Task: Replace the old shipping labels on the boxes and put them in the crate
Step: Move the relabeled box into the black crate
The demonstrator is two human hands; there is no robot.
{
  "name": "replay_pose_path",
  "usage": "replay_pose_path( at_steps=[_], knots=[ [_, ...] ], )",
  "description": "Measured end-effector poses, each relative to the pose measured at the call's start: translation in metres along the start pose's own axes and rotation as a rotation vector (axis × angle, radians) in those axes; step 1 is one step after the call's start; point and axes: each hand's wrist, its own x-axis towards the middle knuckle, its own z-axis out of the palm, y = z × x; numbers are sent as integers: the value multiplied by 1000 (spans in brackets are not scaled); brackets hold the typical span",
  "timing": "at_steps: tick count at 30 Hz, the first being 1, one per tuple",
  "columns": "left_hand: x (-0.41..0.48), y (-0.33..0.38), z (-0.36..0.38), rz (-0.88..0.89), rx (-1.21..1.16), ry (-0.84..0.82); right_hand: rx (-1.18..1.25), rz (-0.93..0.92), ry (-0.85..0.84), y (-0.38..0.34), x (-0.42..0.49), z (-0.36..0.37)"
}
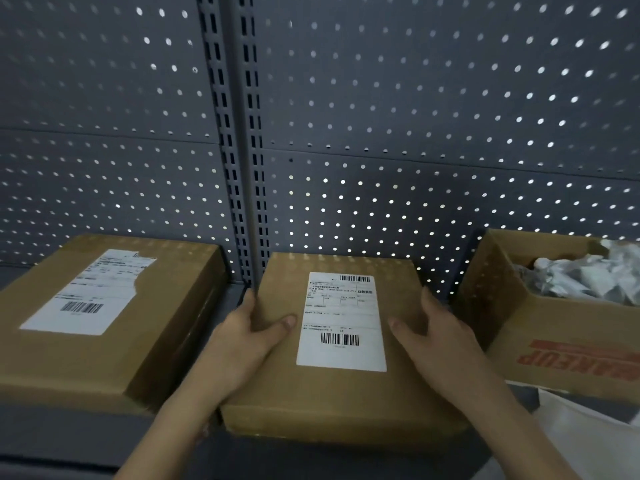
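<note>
A flat brown cardboard box (332,393) lies on the grey shelf in the middle, with a white shipping label (341,322) and barcodes on its top. My left hand (242,341) holds its left side, thumb lying on the top and fingers down the edge. My right hand (436,334) holds the right side the same way. A second, larger brown box (104,341) sits to the left; its white label (83,299) has a torn upper right corner.
An open cardboard carton (554,341) with red lettering stands at the right, holding crumpled white paper (585,275). A grey pegboard wall (415,133) with slotted uprights backs the shelf. A white sheet or bag (595,441) lies at the lower right.
</note>
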Motion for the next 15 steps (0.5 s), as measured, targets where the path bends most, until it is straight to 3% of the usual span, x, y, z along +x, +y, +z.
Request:
replay_pose_path(
  at_steps=[8,15],
  knots=[
    [-9,0,-1,-77,-264,-43,325,169,-29,13,2,1],
    [-7,-5,-12,6,-363,-117,568,202,61,-5,-13,5]
  ],
)
